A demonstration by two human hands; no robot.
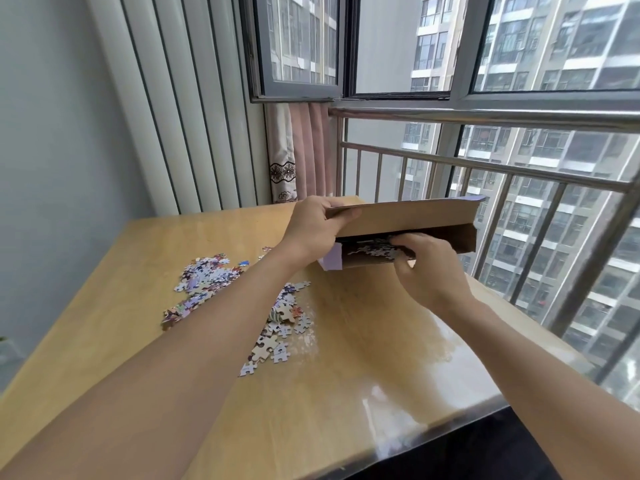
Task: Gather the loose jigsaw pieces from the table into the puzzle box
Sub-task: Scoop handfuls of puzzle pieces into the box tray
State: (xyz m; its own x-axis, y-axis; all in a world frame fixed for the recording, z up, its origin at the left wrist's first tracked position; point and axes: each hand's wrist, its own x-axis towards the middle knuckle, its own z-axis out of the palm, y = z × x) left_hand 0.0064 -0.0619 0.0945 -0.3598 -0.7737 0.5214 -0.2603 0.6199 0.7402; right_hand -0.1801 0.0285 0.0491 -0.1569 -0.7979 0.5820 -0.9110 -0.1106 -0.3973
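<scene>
The left hand (317,225) gripped the puzzle box (408,230) at its left end, thumb and fingers clamped on the raised flap, apparently to keep the mouth open above the table (346,393). The right hand (427,268) was at the opening with a clump of pieces (375,249); whether it pinched or merely pushed them was hard to tell. The box's long axis ran nine to three o'clock, its opening facing six. Loose jigsaw pieces (204,277) remained at eight o'clock of the box.
</scene>
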